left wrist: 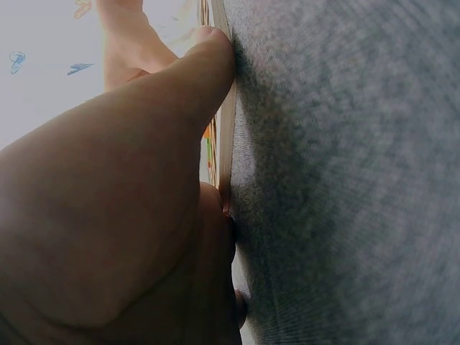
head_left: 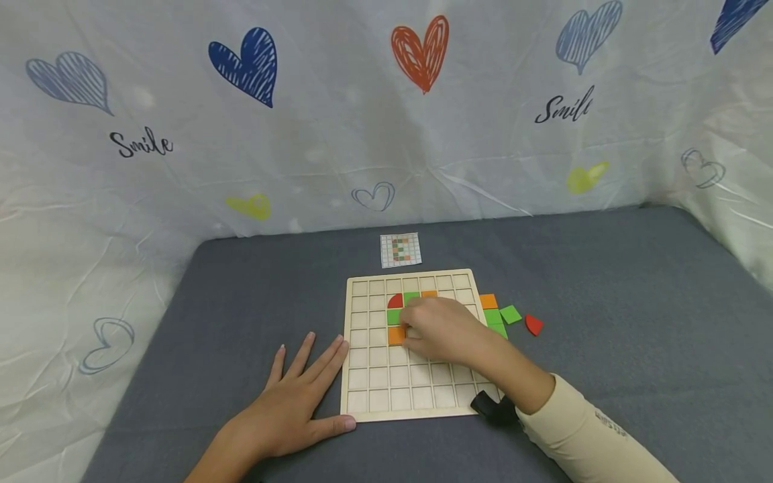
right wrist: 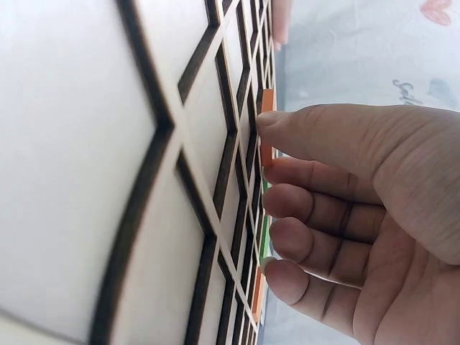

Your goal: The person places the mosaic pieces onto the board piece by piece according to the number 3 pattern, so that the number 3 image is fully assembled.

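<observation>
Wooden grid board (head_left: 377, 376) lay flat on the grey tabletop (head_left: 634, 302), squared cells cut across it. Left hand (head_left: 296, 402) rested palm-down on the cloth at the board's near-left corner, fingers straight and spread, holding nothing; thumb lay along the board's near edge, and the index fingertip touched its left edge. Left wrist view showed the thumb (left wrist: 194, 72) pressed against the board's thin edge.

Right hand (head_left: 443, 329) sat over the middle of the board, fingers curled downward. Right wrist view showed thumb and fingers (right wrist: 316, 201) bent toward the grid, tips at an orange tile (right wrist: 267, 136) standing partly out of its cell; whether it was actually pinched or only touched, cannot tell. In the head view an orange square (head_left: 396, 335) showed just left of the knuckles, in the fourth row from the far edge.

Already seated in the grid: a red quarter-round piece (head_left: 395, 301), a green square (head_left: 411, 296) to its right, another orange square (head_left: 429, 294) past that, and a second green square (head_left: 394, 316) below the red piece.

Loose pieces lay off the board's right edge: one orange tile (head_left: 488, 301), three green tiles (head_left: 510, 314), and a red quarter-round (head_left: 533, 325) farthest right.

A small pattern card (head_left: 400, 249) lay just beyond the board's far edge. White sheeting with hearts and "Smile" lettering (head_left: 145, 144) walled the far side.
</observation>
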Demonstrator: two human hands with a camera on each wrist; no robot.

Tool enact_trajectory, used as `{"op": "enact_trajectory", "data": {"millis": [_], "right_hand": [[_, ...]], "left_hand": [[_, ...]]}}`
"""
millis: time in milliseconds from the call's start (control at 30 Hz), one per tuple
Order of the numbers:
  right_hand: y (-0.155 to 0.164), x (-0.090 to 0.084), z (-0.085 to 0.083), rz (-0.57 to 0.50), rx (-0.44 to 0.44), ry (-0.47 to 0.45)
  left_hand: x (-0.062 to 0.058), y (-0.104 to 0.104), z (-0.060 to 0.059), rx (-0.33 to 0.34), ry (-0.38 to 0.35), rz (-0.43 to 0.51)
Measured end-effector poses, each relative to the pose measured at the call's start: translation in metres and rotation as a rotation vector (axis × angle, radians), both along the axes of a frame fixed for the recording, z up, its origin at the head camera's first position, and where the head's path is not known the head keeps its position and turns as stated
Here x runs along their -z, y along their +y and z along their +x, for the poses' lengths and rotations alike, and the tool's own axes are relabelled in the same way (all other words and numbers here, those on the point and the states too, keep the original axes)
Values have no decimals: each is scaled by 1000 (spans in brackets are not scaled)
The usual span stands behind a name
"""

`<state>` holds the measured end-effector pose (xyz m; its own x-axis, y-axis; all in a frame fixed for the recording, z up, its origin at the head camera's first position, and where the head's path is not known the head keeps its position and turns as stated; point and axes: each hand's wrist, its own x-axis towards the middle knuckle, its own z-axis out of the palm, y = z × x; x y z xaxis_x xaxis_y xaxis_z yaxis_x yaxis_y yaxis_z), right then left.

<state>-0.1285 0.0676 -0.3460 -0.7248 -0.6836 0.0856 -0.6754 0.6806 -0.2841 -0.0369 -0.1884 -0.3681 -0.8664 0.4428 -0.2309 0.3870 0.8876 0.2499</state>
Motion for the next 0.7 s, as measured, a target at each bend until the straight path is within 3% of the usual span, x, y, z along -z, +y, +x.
{"op": "enact_trajectory", "data": {"millis": [700], "right_hand": [[0,1,-1,-6,11,-27]], "left_hand": [[-2,1,0,1,3,2]]}}
